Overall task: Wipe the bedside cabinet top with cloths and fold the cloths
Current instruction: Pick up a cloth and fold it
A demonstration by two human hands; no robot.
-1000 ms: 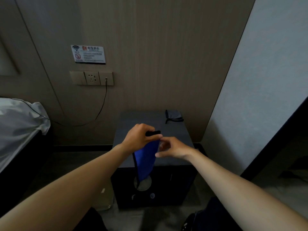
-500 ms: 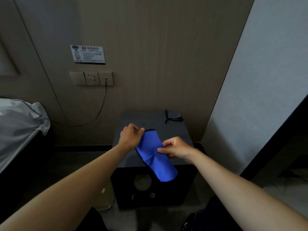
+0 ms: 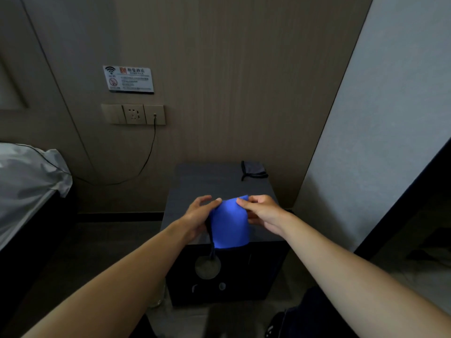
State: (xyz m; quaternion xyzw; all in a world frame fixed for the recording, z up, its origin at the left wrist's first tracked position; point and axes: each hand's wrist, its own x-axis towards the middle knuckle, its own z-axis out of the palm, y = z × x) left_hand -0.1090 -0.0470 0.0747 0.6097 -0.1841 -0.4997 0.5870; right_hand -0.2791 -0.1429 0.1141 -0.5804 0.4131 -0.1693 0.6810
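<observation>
Dim beige wall panelling backs a dark bedside cabinet (image 3: 219, 184) standing in the corner of a bedroom. Over the front half of its top, both hands hold up a blue cloth (image 3: 229, 225): the left hand (image 3: 197, 218) has the grip of thumb and fingertips on the cloth's upper left corner, with the other fingers loosely spread, and the right hand (image 3: 262, 213) pinches the upper right corner with curled fingers. Between them the cloth hangs as a doubled panel with a dark hem along its lower edge, which dips below the cabinet's front edge, and a dark cord (image 3: 211, 250) dangles from its lower left over the cabinet's front face. At one o'clock from the hands, at the back right of the cabinet top, lies a dark grey cloth (image 3: 252, 169) with a black edge, well apart from the blue one. At ten o'clock on the wall sits a row of sockets (image 3: 133, 114), from which a black cable (image 3: 146, 162) droops down and away to nine o'clock toward the bed (image 3: 26, 176) with its pale sheet. Above the sockets hangs a small Wi-Fi sign (image 3: 129, 79). At three o'clock rises a pale grey side wall (image 3: 380, 132).
</observation>
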